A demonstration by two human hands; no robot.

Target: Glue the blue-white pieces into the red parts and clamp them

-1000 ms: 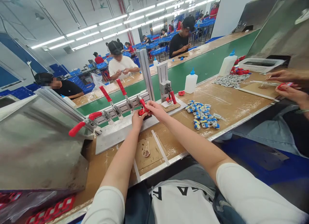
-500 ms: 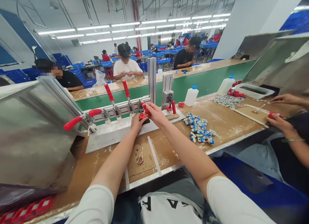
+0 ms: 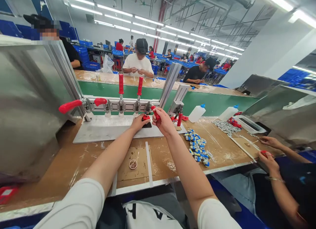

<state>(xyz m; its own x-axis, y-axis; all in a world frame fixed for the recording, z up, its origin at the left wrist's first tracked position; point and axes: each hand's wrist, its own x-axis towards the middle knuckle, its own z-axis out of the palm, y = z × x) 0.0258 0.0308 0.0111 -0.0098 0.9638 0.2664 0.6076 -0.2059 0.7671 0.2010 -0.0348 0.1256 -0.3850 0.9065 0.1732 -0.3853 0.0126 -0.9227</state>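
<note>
While both bare hands work at the far middle of the bench, the entries stand as follows.

Right hand (image 3: 163, 121): curled shut round the red-sleeved lever handle of the rightmost toggle clamp (image 3: 155, 112).
Left hand (image 3: 138, 122): fingers flat and pressing, not wrapped; it steadies the small red plastic part on a black seat (image 3: 145, 118).
Part location: on the flat grey metal fixture plate (image 3: 108, 130), directly under that clamp, just left of the right hand.
Lever axis: long axis tilted, upper end leaning far and left, lower end inside the fist.
Other clamps: two red handles stand upright (image 3: 120, 83); one long red handle lies level at far left (image 3: 69, 106).
Step in hand: judged to be clamping the seated part.
Next move calls for: a firm swing of the lever while the left fingertips stay off the clamp foot.
Nearby: heap of small blue-and-white pieces (image 3: 197, 146), right; white squeeze bottle with blue cap (image 3: 197, 113), far right; a co-worker's hand (image 3: 269, 160), right edge.
</note>
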